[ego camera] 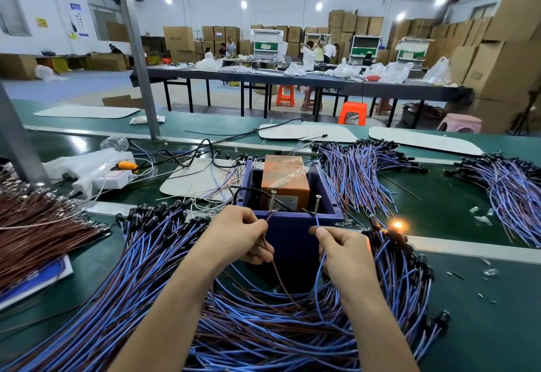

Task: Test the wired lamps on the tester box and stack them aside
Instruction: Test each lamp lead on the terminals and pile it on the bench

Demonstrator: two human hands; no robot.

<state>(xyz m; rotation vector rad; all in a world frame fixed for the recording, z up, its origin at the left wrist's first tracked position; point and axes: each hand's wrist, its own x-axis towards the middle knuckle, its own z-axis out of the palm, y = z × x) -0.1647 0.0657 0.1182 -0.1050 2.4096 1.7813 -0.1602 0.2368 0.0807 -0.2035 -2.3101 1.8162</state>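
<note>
Tester box dark blue-violet, block inside it orange under glossy clear tape; lit lamp glows amber-orange. Wire bundles mix light blue and brown strands with black lamp caps; single brown wire, single blue wire, far-left bundle all reddish brown. Table dark green, power strip white, orange stool, pink stool.

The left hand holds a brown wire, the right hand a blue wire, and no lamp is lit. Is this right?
Wrong: the head view shows one lamp glowing beside the tester box. Left hand on brown wire, right hand on blue wire: correct.
</note>
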